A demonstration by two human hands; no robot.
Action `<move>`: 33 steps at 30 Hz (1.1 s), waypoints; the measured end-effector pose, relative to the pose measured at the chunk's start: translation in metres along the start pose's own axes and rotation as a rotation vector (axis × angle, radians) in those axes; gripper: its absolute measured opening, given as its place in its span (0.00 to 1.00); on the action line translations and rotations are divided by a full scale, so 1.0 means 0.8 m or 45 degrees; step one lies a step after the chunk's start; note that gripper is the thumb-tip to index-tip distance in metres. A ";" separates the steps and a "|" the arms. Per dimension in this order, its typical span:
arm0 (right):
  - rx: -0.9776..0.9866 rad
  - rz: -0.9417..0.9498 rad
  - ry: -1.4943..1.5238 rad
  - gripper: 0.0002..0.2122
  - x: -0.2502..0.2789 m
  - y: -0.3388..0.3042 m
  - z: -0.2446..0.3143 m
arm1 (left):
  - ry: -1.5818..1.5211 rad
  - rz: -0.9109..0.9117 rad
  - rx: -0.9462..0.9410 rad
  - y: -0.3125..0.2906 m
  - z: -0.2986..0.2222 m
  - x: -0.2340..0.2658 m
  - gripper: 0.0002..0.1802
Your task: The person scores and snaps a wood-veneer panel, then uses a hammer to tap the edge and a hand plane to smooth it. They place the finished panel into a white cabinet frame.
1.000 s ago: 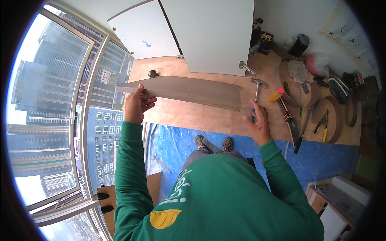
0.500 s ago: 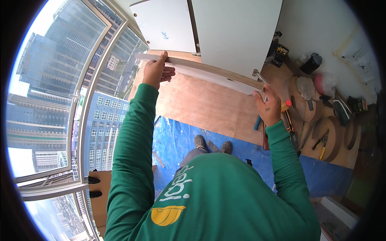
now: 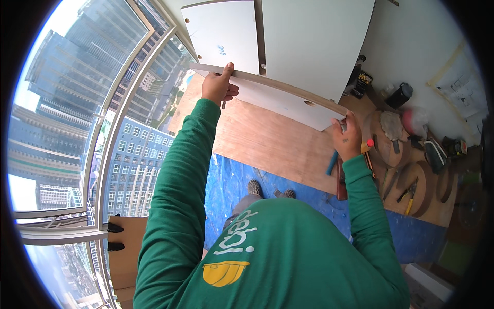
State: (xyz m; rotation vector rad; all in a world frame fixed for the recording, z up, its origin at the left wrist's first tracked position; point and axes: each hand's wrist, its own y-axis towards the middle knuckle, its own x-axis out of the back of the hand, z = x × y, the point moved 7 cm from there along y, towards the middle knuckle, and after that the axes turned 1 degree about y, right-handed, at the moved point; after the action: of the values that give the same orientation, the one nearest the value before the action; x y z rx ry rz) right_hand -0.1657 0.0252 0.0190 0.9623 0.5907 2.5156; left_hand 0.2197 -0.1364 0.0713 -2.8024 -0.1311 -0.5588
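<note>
A long white panel [image 3: 272, 99] with a grey-brown edge is tilted in front of me, its upper edge running between my two hands. A round hole shows in its white face near the right end. My left hand [image 3: 218, 86] is closed over the upper edge near the left end, thumb on top. At the right end corner, my right hand [image 3: 347, 136] grips the panel; a small shiny bit beside its fingers is too small to name. Beyond the panel stand a large white cabinet door [image 3: 314, 41] and a smaller white door [image 3: 224, 36] with round holes and a blue scribble.
A plywood sheet [image 3: 267, 144] lies on the blue tarp [image 3: 226, 175] by my feet. Pliers [image 3: 409, 197], a hammer [image 3: 367, 145], curved brown strips [image 3: 423, 190] and a black jar [image 3: 399, 96] sit to the right. A tall window [image 3: 92, 123] is on the left.
The panel has tilted so that more of its white face and the round hole show. My left hand has shifted right with it, and the view has turned slightly.
</note>
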 end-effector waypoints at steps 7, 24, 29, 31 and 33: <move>0.006 -0.006 -0.026 0.16 -0.009 -0.011 -0.011 | 0.013 -0.045 -0.019 -0.003 0.008 0.007 0.40; -0.440 -0.060 0.501 0.18 -0.057 -0.036 -0.057 | 0.033 0.030 -0.132 0.006 0.006 0.009 0.38; -0.677 -0.085 0.623 0.20 -0.083 -0.048 -0.095 | -0.375 0.484 -0.254 0.023 0.064 0.019 0.31; -0.554 -0.155 0.617 0.20 -0.080 -0.044 -0.094 | -0.232 0.473 -0.130 0.051 0.120 0.045 0.28; -0.580 -0.177 0.591 0.21 -0.084 -0.046 -0.100 | -0.114 0.197 -0.061 0.094 0.174 0.075 0.27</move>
State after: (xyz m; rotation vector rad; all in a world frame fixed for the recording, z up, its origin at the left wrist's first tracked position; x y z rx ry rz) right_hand -0.1677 0.0036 -0.0893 0.1690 0.1760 2.5829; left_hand 0.3358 -0.1660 -0.0476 -2.8530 0.0822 -0.4052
